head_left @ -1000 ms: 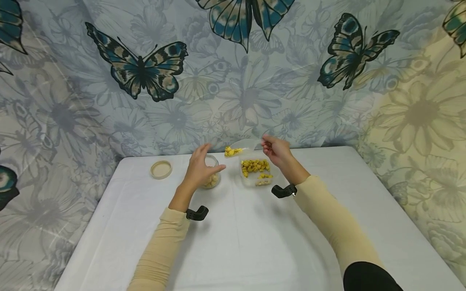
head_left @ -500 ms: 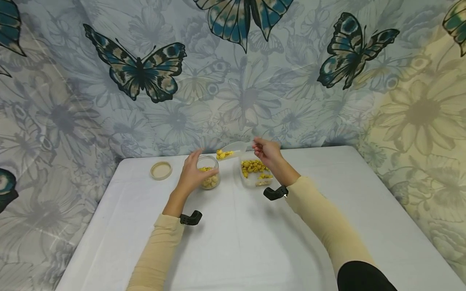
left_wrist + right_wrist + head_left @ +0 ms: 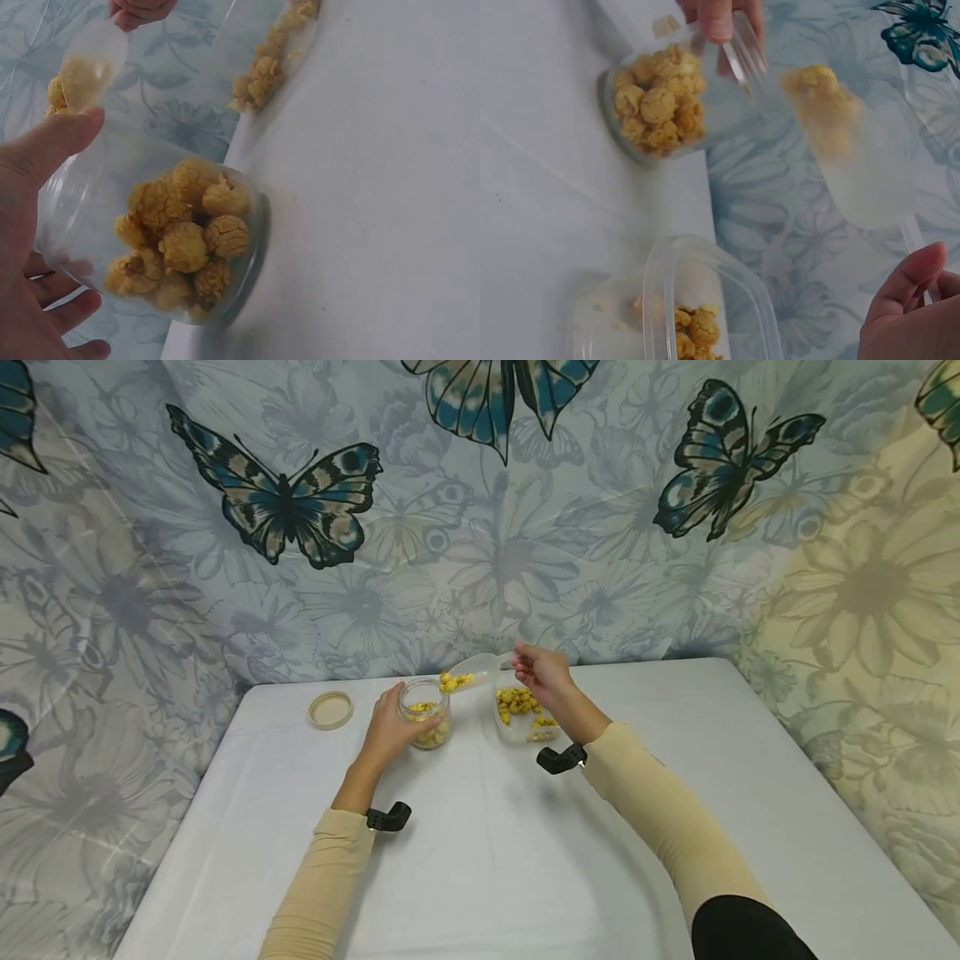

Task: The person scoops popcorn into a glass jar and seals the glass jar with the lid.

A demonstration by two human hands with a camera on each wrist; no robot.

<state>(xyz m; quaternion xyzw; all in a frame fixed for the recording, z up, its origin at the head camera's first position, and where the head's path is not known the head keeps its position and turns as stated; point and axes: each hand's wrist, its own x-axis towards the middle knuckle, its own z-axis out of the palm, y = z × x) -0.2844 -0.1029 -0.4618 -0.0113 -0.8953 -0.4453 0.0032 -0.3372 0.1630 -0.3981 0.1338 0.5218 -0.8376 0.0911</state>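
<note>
My left hand (image 3: 392, 727) holds a clear glass jar (image 3: 150, 232) near its open mouth, thumb on the near side and fingers round the far side. Yellow popcorn (image 3: 184, 244) fills the jar's lower part. In my right hand (image 3: 546, 675) is the thin handle of a translucent scoop (image 3: 870, 172). Popcorn lies in the scoop's front end, right beside the jar's rim and slightly above it in the head view. A clear plastic container (image 3: 512, 735) with more popcorn (image 3: 517, 700) stands below my right hand.
A round, pale-rimmed lid (image 3: 331, 711) lies on the white-covered table (image 3: 480, 860), left of the jar. Behind the table's back edge hangs a butterfly-patterned cloth (image 3: 510, 552).
My right hand has carried the loaded scoop left to the jar's mouth. My left hand, earlier spread open beside the jar, has closed round it.
</note>
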